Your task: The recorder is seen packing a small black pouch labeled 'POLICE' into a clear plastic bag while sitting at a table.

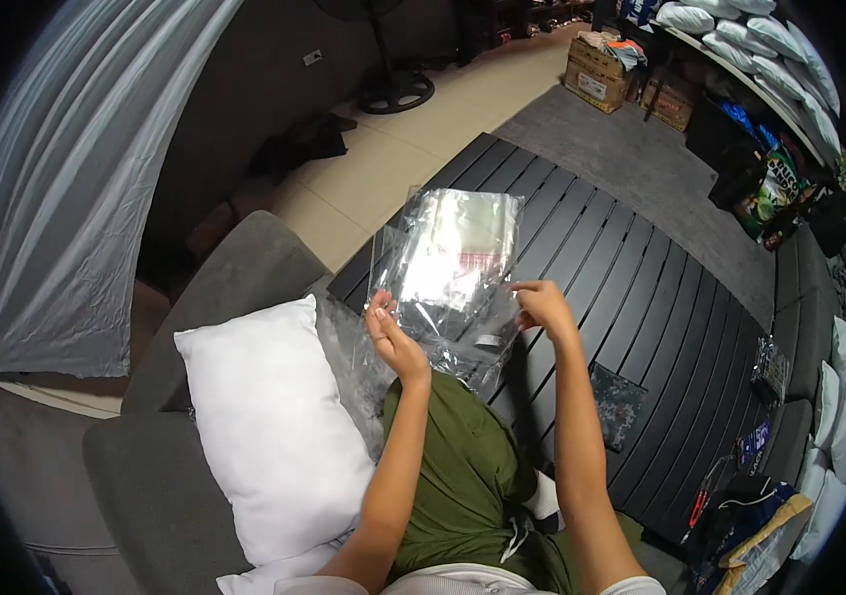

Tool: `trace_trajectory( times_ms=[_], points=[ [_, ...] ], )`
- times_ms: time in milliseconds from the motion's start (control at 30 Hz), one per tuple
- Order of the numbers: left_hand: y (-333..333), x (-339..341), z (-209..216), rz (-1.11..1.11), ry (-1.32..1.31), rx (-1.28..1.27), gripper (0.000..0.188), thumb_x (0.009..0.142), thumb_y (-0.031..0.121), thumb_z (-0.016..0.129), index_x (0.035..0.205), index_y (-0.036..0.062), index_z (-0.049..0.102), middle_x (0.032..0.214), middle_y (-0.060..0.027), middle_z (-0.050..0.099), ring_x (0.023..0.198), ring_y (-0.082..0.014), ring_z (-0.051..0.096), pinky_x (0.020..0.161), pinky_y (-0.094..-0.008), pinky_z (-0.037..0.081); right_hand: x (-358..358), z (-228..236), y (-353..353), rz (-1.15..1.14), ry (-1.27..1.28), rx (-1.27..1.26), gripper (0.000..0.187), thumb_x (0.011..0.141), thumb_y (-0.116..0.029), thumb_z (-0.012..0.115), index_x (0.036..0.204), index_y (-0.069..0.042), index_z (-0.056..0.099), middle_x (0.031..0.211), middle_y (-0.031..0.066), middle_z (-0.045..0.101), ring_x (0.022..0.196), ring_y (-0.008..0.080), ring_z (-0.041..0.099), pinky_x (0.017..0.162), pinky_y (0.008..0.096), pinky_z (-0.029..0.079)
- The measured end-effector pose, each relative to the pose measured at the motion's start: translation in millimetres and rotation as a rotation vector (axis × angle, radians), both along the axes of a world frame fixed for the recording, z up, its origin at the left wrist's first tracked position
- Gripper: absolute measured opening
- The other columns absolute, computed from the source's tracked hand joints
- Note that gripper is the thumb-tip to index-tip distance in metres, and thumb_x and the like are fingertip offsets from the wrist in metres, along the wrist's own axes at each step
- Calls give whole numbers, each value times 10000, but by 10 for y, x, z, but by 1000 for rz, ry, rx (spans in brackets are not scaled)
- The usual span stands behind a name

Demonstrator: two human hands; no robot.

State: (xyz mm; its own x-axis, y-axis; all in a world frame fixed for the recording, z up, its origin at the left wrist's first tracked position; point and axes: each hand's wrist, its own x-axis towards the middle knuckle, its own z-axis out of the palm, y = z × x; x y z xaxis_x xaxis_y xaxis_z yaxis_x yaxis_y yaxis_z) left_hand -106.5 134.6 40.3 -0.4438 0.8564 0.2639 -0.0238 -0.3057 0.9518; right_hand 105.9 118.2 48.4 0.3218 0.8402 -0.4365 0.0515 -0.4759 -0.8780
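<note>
A flat stack of clear, shiny plastic bags (453,263) lies over the dark slatted table, with strong glare across its middle. At its lower left edge my left hand (398,342) is closed on the plastic, fingers pointing up. My right hand (544,307) pinches the right edge of the bags between bent fingers. Loose, crinkled film hangs from the near side toward my knee. What lies inside the bags, if anything, is lost in the glare.
A slatted black table (631,268) stretches to the right, bearing a dark patterned pouch (618,405). White pillows (269,426) rest on the grey sofa at my left. More white pillows (770,45) are piled far right. Cardboard boxes (597,74) and a fan base (395,91) stand beyond.
</note>
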Motion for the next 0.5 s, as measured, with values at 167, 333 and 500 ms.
trace_trajectory(
  times_ms=[167, 333, 500],
  points=[
    [44, -27, -58, -5, 23, 25, 374, 983, 290, 345, 1144, 21, 548, 1080, -82, 580, 925, -154, 534, 786, -287, 409, 232, 84, -5, -50, 339, 78, 220, 815, -120, 573, 947, 41, 643, 617, 23, 523, 509, 134, 557, 471, 269, 513],
    [32, 15, -30, -16, 7, 2, 363, 979, 290, 357, 1128, 24, 553, 1043, -69, 579, 894, -143, 534, 772, -281, 411, 87, -62, 215, -22, 409, 9, 137, 786, -102, 644, 797, 35, 637, 608, 22, 520, 505, 137, 558, 456, 269, 516],
    [33, -6, -52, -36, -20, -12, 335, 985, 254, 342, 1128, 32, 548, 1084, -72, 571, 920, -162, 522, 812, -303, 402, -81, -154, 222, -47, 332, -9, 152, 795, -82, 602, 816, 68, 615, 629, 70, 546, 530, 180, 593, 467, 305, 553]
  ],
)
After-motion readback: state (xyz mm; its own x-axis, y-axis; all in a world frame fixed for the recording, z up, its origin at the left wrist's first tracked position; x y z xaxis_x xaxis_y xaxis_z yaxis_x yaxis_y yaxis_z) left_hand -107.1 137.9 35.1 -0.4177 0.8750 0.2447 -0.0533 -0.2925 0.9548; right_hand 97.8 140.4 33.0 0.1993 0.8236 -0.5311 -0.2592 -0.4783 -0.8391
